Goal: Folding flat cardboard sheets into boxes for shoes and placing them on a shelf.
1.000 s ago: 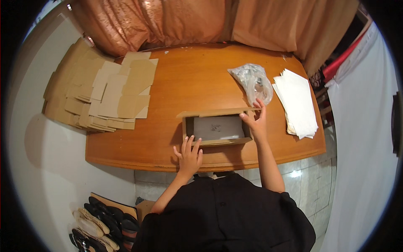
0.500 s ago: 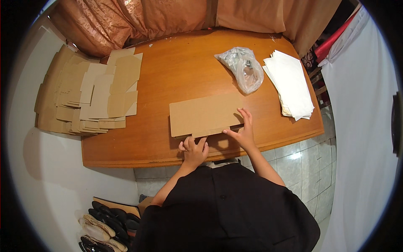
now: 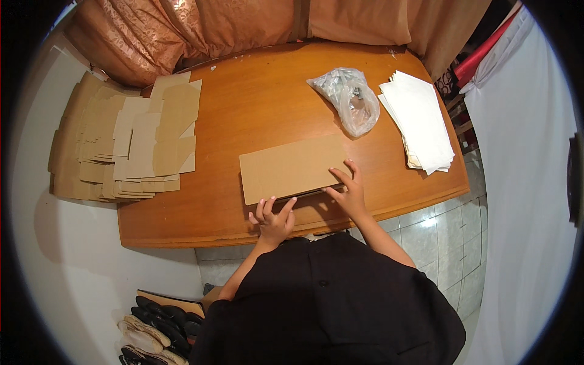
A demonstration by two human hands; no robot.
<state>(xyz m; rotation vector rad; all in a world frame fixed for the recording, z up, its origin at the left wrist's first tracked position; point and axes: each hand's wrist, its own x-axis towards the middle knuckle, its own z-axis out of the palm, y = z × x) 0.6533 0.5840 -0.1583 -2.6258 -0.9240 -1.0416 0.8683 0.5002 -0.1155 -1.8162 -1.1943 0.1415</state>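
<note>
A flat, closed brown cardboard box lies slightly askew near the table's front edge. Along its near side, toward the left, the spread fingertips of my left hand touch the front edge. My right hand grips the near right corner, with its thumb against the front edge and its fingers bent over the lid. A dark, narrow gap shows under the lid's front edge between my hands. What lies inside the box is hidden.
Flattened cardboard pieces lie stacked at the left of the wooden table. Beyond the box sits a clear plastic bag with greyish contents. White paper sheets are piled at the right. Several shoes stand on the lower left.
The front flap that stuck out below the lid's near edge no longer shows. The box has shifted slightly left, and my left hand has spread its fingers along the edge.
</note>
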